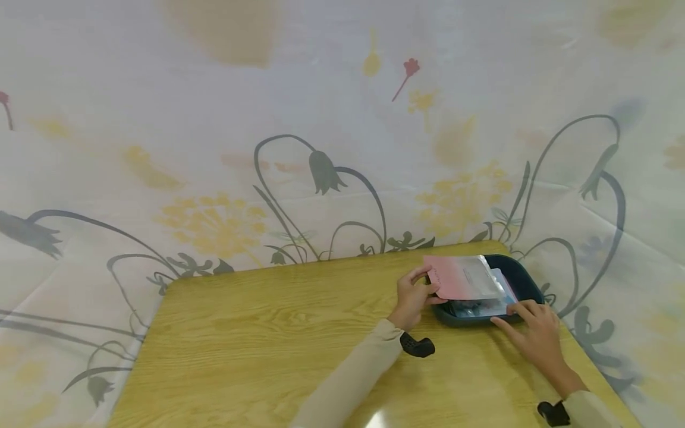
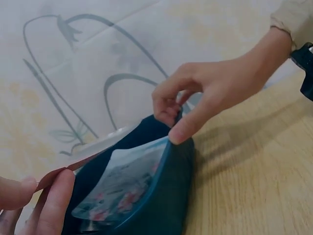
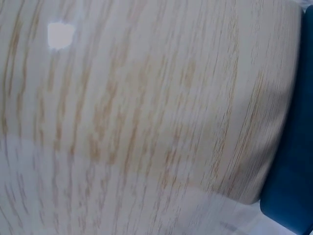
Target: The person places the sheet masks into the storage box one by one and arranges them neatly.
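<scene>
My left hand (image 1: 413,297) pinches the pink end of a flat pink-and-silver packet (image 1: 462,277) between thumb and fingers. The packet lies tilted over the left part of a dark blue bin (image 1: 464,322). In the left wrist view its thin pink edge shows between the left fingers (image 2: 57,198). My right hand (image 1: 535,333) grips the bin's near-right rim, thumb outside and fingers curled over it. Inside the bin is a clear flowered packet (image 2: 122,178), with a corner close to the right thumb. The right wrist view shows the bin's wall (image 3: 291,147) but no hand.
The wood-grained table (image 1: 257,345) stretches to the left of the bin. Behind and beside it hangs a pale flower-printed cloth (image 1: 342,95). The bin stands near the table's right edge. A black band piece (image 1: 417,346) sits at the left wrist.
</scene>
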A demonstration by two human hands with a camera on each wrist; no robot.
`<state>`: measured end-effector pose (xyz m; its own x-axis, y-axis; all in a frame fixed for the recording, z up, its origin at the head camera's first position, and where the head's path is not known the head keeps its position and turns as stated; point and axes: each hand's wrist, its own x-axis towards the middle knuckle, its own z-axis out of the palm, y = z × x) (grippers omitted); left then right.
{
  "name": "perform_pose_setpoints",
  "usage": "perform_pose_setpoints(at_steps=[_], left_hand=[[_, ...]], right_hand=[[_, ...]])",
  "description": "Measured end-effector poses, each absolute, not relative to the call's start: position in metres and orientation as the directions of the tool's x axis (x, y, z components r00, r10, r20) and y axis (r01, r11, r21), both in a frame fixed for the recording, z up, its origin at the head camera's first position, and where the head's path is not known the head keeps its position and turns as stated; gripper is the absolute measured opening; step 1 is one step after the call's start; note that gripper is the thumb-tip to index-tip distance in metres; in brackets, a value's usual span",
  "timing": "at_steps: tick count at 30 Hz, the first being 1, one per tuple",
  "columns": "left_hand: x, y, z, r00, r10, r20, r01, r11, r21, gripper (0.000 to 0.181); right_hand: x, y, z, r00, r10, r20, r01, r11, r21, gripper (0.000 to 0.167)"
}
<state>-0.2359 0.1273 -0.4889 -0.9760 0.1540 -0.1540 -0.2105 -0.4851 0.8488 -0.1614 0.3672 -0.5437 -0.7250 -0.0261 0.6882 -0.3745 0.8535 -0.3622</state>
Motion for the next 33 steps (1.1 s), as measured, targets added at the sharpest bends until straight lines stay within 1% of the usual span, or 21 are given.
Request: perform_pose_setpoints(at_steps=[3,8,12,18,21,27,30,33], left_hand=[[-0.236,0.135,-0.491,-0.978,0.138,-0.159,-0.206,-0.484,0.85,0.045],[-0.233,0.145,-0.492,-0.982,0.138,-0.131,-0.181,-0.461,0.869,0.045],[-0.23,0.155,-0.493,-0.986,0.127,-0.108,-0.152,-0.421,0.894,0.043],[-0.227,0.167,-0.498,-0.988,0.091,-0.121,-0.145,-0.348,0.926,0.039],[-0.228,0.171,-0.501,-0.993,0.077,-0.094,-0.114,-0.319,0.941,0.038],[-0.228,0.174,-0.503,-0.996,0.089,-0.001,-0.02,-0.216,0.976,0.033],[-0.228,0.172,-0.499,-0.994,0.107,0.007,-0.009,-0.15,0.989,0.033],[-0.229,0.17,-0.494,-0.992,0.126,0.002,-0.002,-0.03,1.0,0.033]], right_hand=[[-0.162,0.366,-0.545,-0.729,-0.023,0.684,-0.371,0.853,-0.367,0.036],[-0.161,0.366,-0.546,-0.744,-0.001,0.668,-0.352,0.85,-0.391,0.036],[-0.162,0.366,-0.547,-0.735,-0.002,0.679,-0.359,0.849,-0.387,0.036],[-0.163,0.368,-0.548,-0.728,-0.013,0.685,-0.371,0.848,-0.379,0.036],[-0.163,0.369,-0.548,-0.73,-0.016,0.683,-0.369,0.85,-0.376,0.036],[-0.162,0.369,-0.549,-0.726,-0.016,0.688,-0.365,0.856,-0.366,0.036],[-0.162,0.369,-0.549,-0.724,-0.014,0.69,-0.363,0.858,-0.363,0.036],[-0.162,0.37,-0.55,-0.725,-0.011,0.689,-0.36,0.859,-0.365,0.036]])
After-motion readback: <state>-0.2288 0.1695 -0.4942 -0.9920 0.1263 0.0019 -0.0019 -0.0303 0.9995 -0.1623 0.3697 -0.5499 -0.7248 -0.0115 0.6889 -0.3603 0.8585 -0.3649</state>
